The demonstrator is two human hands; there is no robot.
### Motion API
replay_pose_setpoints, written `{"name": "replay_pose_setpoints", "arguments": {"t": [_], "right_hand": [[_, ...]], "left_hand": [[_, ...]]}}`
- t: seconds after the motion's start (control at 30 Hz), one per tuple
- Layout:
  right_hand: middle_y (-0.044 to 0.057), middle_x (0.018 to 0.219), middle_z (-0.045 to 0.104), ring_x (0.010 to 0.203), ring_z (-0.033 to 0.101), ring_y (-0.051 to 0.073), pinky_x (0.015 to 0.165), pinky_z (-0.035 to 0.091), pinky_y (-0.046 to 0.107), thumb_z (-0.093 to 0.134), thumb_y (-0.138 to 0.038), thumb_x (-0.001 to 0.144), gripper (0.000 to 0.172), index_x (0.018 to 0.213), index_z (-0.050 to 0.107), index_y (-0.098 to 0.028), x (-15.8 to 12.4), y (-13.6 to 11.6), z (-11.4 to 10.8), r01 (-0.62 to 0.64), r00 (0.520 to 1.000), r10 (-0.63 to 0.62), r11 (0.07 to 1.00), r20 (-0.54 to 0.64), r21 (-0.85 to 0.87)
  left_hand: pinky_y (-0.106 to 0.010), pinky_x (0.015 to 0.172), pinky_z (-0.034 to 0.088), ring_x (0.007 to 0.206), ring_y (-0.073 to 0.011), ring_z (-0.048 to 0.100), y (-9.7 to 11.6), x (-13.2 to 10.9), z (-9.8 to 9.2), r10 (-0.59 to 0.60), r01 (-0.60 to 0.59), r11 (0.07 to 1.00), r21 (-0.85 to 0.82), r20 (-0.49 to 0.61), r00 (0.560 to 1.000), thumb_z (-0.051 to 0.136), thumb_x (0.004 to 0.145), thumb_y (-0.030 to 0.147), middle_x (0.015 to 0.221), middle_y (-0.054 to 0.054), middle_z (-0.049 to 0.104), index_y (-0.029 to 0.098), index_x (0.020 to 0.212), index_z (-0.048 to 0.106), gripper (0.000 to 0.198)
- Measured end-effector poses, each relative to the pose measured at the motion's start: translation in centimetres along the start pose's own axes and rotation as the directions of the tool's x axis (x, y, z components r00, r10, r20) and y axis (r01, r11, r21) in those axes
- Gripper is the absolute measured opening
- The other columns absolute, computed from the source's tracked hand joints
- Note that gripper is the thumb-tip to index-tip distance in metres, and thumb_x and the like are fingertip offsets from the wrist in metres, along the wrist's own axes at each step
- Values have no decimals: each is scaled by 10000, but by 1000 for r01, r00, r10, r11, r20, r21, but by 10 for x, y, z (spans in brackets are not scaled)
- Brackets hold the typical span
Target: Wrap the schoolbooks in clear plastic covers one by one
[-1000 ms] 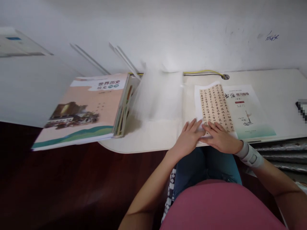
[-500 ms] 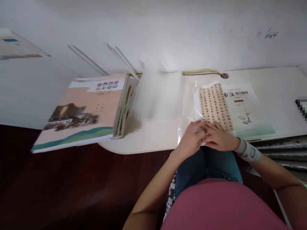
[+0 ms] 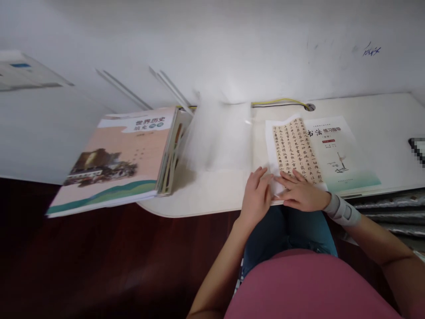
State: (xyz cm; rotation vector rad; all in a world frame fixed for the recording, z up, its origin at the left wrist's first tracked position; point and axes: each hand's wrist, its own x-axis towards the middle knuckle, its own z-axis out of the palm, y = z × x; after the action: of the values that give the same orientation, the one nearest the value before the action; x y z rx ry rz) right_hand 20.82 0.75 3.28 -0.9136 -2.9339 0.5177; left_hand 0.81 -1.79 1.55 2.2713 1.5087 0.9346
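Observation:
A calligraphy workbook [image 3: 341,153] lies face up on the white desk, its left part printed with columns of brush characters. My right hand [image 3: 303,192] rests flat on its lower left part, fingers spread toward the left, with a grey band around the wrist. My left hand [image 3: 257,195] is at the lower left corner of the workbook, fingers stretched out and slightly bent, near the desk edge. Whether a thin clear film lies under its fingertips is hard to see. Clear plastic sheets [image 3: 221,137] lie to the left of the workbook.
A stack of books topped by a world history book [image 3: 113,164] overhangs the left end of the white desk [image 3: 202,197]. A yellow cable [image 3: 279,101] runs along the wall to a desk hole. A blurred-out dark object [image 3: 418,148] lies at the far right.
My left hand has moved left, away from the right hand's fingertips. The clear film flap left of the workbook no longer shows there. My right hand stays on the workbook.

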Motion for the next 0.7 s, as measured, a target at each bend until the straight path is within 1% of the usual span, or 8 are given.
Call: {"name": "replay_pose_setpoints", "arguments": {"t": [0.1, 0.2, 0.3, 0.37, 0.4, 0.5, 0.6, 0.7], "right_hand": [[157, 1486, 382, 1398, 293, 302, 1115, 254, 547, 485, -313, 917, 449, 1351, 512, -204, -11, -5, -5, -5, 996, 0, 999, -84, -49], [120, 1435, 466, 1355, 382, 242, 1104, 344, 473, 410, -313, 942, 457, 1381, 469, -203, -28, 9, -19, -93, 957, 95, 995, -274, 18], [100, 1433, 469, 1328, 423, 217, 1090, 388, 431, 348, -351, 959, 464, 1390, 449, -209, -44, 46, -27, -261, 813, 312, 950, -491, 171], [139, 1401, 496, 1314, 439, 231, 1086, 388, 439, 331, -393, 957, 500, 1384, 447, -159, -52, 74, -23, -349, 732, 409, 912, -545, 216], [157, 1402, 490, 1320, 431, 244, 1083, 384, 458, 312, -403, 957, 522, 1390, 432, -138, -54, 86, -18, -402, 712, 450, 891, -540, 212], [183, 1410, 477, 1345, 393, 280, 1083, 339, 524, 252, -384, 965, 540, 1393, 420, -102, -56, 105, -2, -541, 704, 524, 833, -480, 116], [174, 1430, 458, 1356, 371, 301, 1079, 313, 543, 222, -356, 971, 529, 1377, 445, -100, -54, 100, 8, -608, 723, 536, 793, -437, -33], [191, 1438, 441, 1350, 375, 321, 1068, 313, 550, 235, -348, 969, 521, 1361, 465, -92, -54, 90, 12, -642, 722, 534, 754, -441, -138]], "left_hand": [[-566, 1096, 300, 1357, -276, 377, -4, -8, 1, -19, 19, 994, 108, -1, 1000, 364, 914, 146, 1352, -155, 517, 194, 1253, 497, 367], [-589, 1108, 259, 1368, -287, 364, -7, -15, -2, -40, 43, 980, 193, -16, 999, 362, 911, 128, 1351, -152, 533, 196, 1256, 509, 381], [-591, 1116, 238, 1377, -287, 348, 0, -13, -3, -46, 55, 970, 237, -46, 998, 348, 926, 143, 1353, -158, 539, 181, 1276, 505, 385], [-580, 1127, 226, 1388, -280, 328, 12, -5, 3, -8, 12, 969, 247, -17, 1000, 341, 946, 186, 1375, -162, 523, 161, 1321, 478, 399], [-574, 1133, 218, 1395, -276, 315, 19, 0, 9, 18, -22, 968, 251, 20, 1000, 339, 957, 217, 1393, -162, 505, 152, 1348, 457, 414], [-581, 1136, 200, 1413, -278, 270, 39, 22, 31, 40, -81, 959, 271, 155, 987, 326, 975, 320, 1453, -161, 424, 130, 1407, 401, 478], [-623, 1119, 194, 1417, -303, 248, 46, 40, 52, -16, -60, 947, 317, 234, 972, 310, 977, 375, 1467, -179, 382, 96, 1410, 404, 523], [-664, 1098, 191, 1412, -322, 257, 41, 45, 60, -52, -48, 935, 351, 271, 961, 319, 975, 381, 1458, -184, 390, 81, 1388, 438, 524]]}}
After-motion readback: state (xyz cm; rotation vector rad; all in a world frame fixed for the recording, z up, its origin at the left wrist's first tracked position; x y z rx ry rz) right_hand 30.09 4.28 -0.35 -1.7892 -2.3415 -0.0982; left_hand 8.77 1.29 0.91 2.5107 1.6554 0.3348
